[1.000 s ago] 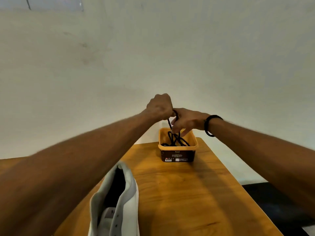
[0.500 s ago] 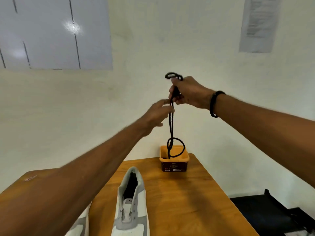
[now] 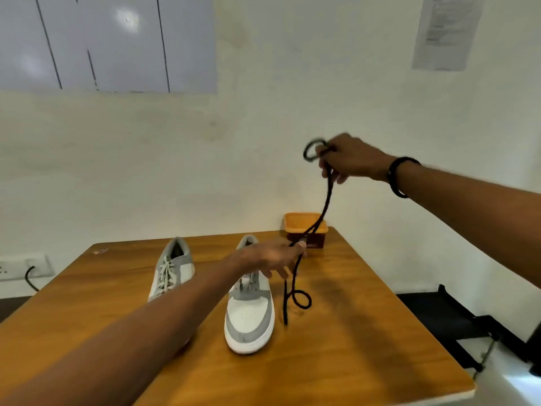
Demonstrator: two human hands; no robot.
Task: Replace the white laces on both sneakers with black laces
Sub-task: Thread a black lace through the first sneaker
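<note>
A black lace (image 3: 325,200) hangs in the air between my two hands. My right hand (image 3: 349,158) grips its upper end high above the table, a small loop sticking out past the fingers. My left hand (image 3: 270,257) pinches the lace lower down, over the right sneaker (image 3: 250,315). Below that hand the lace drops in a loop and its tip touches the table. The right sneaker is white and grey and shows no lace. The left sneaker (image 3: 172,269) beside it still carries a white lace.
An orange tub (image 3: 304,227) stands at the far right corner of the wooden table (image 3: 351,361). A wall socket with a black cable (image 3: 29,276) is at the left. A black chair (image 3: 456,320) sits to the right of the table.
The black lace has come fully out of the orange tub. My left hand slid down it toward the table while my right hand moved right, and the view tilted down onto both sneakers.
</note>
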